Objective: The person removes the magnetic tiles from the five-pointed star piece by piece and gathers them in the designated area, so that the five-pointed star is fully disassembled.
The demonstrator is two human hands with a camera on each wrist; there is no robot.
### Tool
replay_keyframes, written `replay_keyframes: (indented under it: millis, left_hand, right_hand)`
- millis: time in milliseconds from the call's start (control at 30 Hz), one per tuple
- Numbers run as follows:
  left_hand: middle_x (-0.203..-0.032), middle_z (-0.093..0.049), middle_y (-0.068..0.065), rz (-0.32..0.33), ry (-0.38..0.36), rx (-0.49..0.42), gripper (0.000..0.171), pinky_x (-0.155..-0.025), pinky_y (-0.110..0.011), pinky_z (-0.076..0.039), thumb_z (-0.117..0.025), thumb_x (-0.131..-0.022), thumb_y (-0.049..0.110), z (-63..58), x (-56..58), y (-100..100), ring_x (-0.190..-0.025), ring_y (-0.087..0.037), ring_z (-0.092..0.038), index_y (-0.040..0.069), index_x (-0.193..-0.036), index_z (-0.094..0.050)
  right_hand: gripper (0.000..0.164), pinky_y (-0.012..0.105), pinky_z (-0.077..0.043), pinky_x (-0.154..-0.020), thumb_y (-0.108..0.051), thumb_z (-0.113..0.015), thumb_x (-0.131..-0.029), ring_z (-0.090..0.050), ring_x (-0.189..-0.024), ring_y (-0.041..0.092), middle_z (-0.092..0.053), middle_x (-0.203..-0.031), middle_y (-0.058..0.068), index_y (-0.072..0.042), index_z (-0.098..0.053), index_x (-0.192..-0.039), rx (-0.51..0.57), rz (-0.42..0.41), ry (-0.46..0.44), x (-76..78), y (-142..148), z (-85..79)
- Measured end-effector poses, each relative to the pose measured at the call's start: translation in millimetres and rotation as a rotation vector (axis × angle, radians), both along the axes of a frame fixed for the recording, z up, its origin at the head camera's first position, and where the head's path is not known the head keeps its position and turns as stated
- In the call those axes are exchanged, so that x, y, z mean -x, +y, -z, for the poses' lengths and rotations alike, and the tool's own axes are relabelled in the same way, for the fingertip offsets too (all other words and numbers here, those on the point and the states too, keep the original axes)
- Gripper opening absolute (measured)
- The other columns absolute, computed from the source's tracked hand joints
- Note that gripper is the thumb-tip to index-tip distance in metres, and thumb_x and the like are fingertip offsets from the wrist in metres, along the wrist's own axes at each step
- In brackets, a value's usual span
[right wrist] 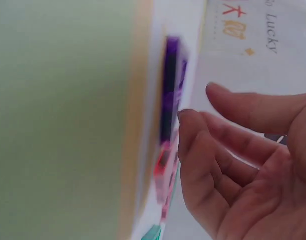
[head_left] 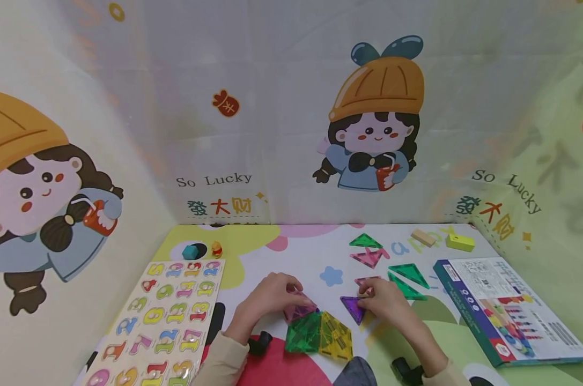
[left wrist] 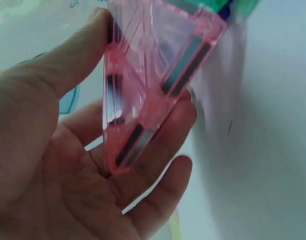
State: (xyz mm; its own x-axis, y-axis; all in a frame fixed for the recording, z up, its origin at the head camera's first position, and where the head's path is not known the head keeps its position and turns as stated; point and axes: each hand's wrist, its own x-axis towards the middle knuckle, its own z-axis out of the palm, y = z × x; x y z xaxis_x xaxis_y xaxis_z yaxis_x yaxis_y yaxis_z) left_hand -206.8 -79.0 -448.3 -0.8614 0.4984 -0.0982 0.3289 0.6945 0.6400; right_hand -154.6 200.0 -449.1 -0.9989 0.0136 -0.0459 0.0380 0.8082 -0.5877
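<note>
In my left hand (head_left: 271,294), a pink translucent magnetic triangle tile (left wrist: 153,65) is pinched between thumb and fingers. The tile's far end meets a green tile (head_left: 302,333), which joins a yellow tile (head_left: 336,336) on its right. My right hand (head_left: 386,299) hovers at a purple triangle tile (head_left: 352,309), thumb and fingertips apart with nothing between them in the right wrist view. Whether a fingertip touches the purple tile, I cannot tell. Behind that tile lies another pink triangle tile (head_left: 363,280), partly hidden by the fingers.
Beyond the right hand lie green triangle tiles (head_left: 410,274) and a pink one (head_left: 368,258). A boxed set (head_left: 513,311) lies at the right, a number puzzle board (head_left: 158,316) at the left. Small blocks (head_left: 460,242) and a tiny figure (head_left: 216,249) stand near the back.
</note>
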Motion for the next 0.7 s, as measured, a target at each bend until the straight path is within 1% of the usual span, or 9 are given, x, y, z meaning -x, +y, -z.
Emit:
replay_keyframes:
  millis: [100, 233, 367, 433, 567, 700]
  left_hand:
    - [-0.090, -0.070, 0.010, 0.010, -0.045, -0.048, 0.032, -0.075, -0.030, -0.049, -0.078, -0.081, 0.050, 1.8, 4.5, -4.1, -0.088, -0.010, -0.057, 0.023, -0.097, -0.076]
    - [-0.091, -0.070, 0.008, 0.000, -0.104, -0.116, 0.025, -0.074, -0.031, -0.050, -0.078, -0.083, 0.044, 5.5, 10.1, -9.8, -0.090, -0.013, -0.057, 0.023, -0.095, -0.077]
    - [-0.092, -0.070, 0.003, -0.018, -0.171, -0.188, 0.022, -0.070, -0.031, -0.048, -0.079, -0.083, 0.037, 7.8, 14.5, -16.1, -0.087, -0.015, -0.056, 0.019, -0.095, -0.077]
    - [-0.091, -0.070, 0.003, -0.018, -0.197, -0.214, 0.020, -0.069, -0.030, -0.046, -0.079, -0.084, 0.035, 8.7, 16.2, -18.4, -0.087, -0.015, -0.055, 0.018, -0.094, -0.077]
    - [-0.088, -0.070, 0.003, 0.003, -0.230, -0.248, 0.017, -0.067, -0.029, -0.044, -0.079, -0.084, 0.032, 11.0, 18.0, -20.5, -0.084, -0.015, -0.054, 0.017, -0.093, -0.078]
    - [-0.088, -0.071, 0.001, 0.037, -0.265, -0.278, 0.018, -0.069, -0.027, -0.044, -0.079, -0.083, 0.028, 11.4, 18.7, -21.0, -0.084, -0.012, -0.055, 0.014, -0.093, -0.077]
  right_hand:
    - [0.011, 0.028, -0.043, -0.054, -0.014, -0.077, -0.082, -0.052, -0.062, 0.015, -0.061, -0.071, 0.001, -0.010, -0.071, -0.091, 0.057, -0.029, -0.034, 1.7, -5.4, -3.9]
    - [0.012, 0.029, -0.048, -0.057, -0.016, -0.074, -0.085, -0.056, -0.061, 0.015, -0.063, -0.072, 0.001, -0.011, -0.071, -0.095, 0.166, -0.109, -0.070, 7.3, -13.6, -6.2]
    - [0.015, 0.031, -0.052, -0.063, -0.018, -0.071, -0.089, -0.060, -0.067, 0.016, -0.068, -0.077, 0.005, -0.007, -0.071, -0.100, 0.280, -0.237, -0.097, 17.7, -24.0, -5.0]
    - [0.017, 0.031, -0.054, -0.066, -0.018, -0.070, -0.090, -0.063, -0.070, 0.016, -0.070, -0.080, 0.008, -0.005, -0.071, -0.102, 0.337, -0.290, -0.127, 24.1, -30.8, -3.5]
    - [0.023, 0.034, -0.056, -0.068, -0.015, -0.068, -0.089, -0.065, -0.073, 0.018, -0.070, -0.083, 0.009, -0.001, -0.070, -0.106, 0.442, -0.377, -0.207, 31.4, -45.7, -1.7]
    - [0.025, 0.032, -0.054, -0.066, -0.017, -0.067, -0.091, -0.061, -0.071, 0.015, -0.067, -0.081, 0.006, -0.001, -0.069, -0.109, 0.503, -0.418, -0.285, 29.8, -60.1, -0.9]
